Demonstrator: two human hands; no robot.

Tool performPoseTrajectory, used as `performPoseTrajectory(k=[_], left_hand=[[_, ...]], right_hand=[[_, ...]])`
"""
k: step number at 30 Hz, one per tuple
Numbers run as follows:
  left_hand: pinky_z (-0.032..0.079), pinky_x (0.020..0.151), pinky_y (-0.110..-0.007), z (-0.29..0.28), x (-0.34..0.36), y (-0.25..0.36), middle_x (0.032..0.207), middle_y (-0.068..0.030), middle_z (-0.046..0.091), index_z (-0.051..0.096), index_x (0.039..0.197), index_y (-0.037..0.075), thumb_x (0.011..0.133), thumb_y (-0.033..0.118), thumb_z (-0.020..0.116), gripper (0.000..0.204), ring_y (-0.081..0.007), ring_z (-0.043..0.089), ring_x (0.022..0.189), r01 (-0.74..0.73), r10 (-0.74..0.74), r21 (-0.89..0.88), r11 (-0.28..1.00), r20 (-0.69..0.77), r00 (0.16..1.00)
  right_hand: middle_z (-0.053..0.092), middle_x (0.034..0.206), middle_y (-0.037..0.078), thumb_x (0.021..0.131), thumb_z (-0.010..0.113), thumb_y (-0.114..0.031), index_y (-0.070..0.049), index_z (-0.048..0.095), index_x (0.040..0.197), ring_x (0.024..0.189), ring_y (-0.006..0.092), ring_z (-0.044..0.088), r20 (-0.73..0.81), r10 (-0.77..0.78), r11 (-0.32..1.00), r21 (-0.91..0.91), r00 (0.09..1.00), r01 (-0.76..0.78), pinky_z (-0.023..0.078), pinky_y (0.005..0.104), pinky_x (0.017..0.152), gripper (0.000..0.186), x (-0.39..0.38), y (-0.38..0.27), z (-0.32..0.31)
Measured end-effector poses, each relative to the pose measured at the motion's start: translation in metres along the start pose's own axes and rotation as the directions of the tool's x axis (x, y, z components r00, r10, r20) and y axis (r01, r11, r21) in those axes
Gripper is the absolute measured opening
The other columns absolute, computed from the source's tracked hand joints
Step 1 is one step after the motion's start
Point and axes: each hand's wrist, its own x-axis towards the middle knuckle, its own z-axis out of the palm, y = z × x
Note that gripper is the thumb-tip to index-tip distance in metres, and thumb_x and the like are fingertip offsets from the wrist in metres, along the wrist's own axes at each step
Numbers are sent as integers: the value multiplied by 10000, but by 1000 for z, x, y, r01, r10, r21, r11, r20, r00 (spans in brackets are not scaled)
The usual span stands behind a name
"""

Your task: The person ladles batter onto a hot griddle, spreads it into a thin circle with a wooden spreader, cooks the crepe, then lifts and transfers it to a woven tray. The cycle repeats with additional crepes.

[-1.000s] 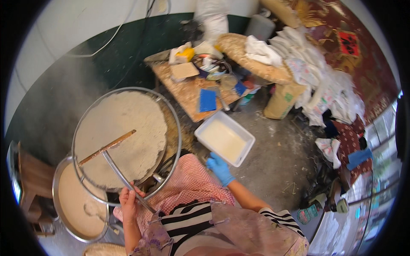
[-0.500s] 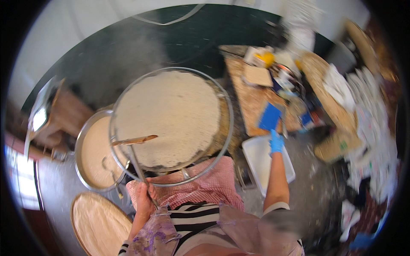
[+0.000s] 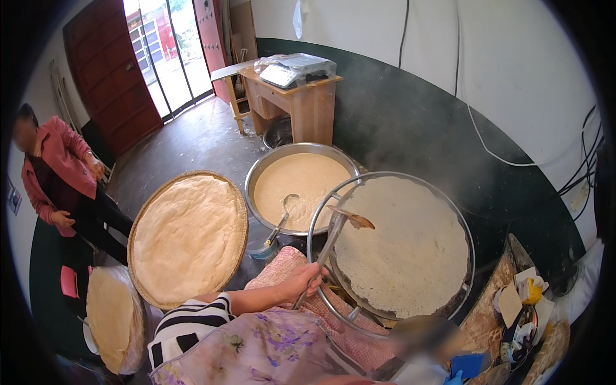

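Spreader (image 3: 332, 239) is gripped in left hand (image 3: 299, 283) at griddle (image 3: 359, 301); right hand (image 3: 454, 378) is mostly cut off near blue pad (image 3: 467, 364), fingers can't be told. Any scale (image 3: 278, 76) print can't be read.

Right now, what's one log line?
left hand: holding grey-handled wooden spreader; right hand: blue-gloved, near blue rectangular pad; round pale batter layer: spread flat

Newly in view are a standing person in a pink jacket (image 3: 64, 154) and a pale round stack edged with clear plastic (image 3: 110, 321); the blue-gloved right hand (image 3: 454, 378) now barely shows.
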Motion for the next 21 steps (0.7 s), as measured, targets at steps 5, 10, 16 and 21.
performPoseTrajectory(k=[5,10,16,21], left_hand=[[328,423,-227,-4,2,-3,621,-2,418,499,1006,21,967,382,328,401,-92,371,462,-7,8,-2,1000,28,1000],[325,411,-238,-16,3,17,558,11,370,510,971,16,955,446,309,475,-99,358,440,-19,18,115,993,4,1000],[345,397,-250,-37,20,44,481,-19,420,578,808,-23,961,383,316,507,-106,401,398,-15,6,292,956,29,1000],[305,358,-226,-51,35,33,460,15,337,550,867,6,918,542,311,590,-85,341,362,10,-84,227,974,317,945]], right_hand=[[534,1153,162,764,655,-58,67,481,1186,998,270,513,420,69,550,741,905,-386,430,367,915,473,-49,-116,-72],[504,1215,126,831,588,-104,43,454,1231,1072,245,489,689,-49,-112,716,723,-689,374,337,974,447,-114,-201,-120],[545,1169,107,888,521,-294,7,477,1234,1038,213,525,888,-231,357,457,397,-815,412,324,913,460,-143,-260,-72],[596,1029,47,886,547,-238,40,543,1150,882,123,543,917,-279,622,398,284,-674,434,256,803,384,-174,-327,-24]])
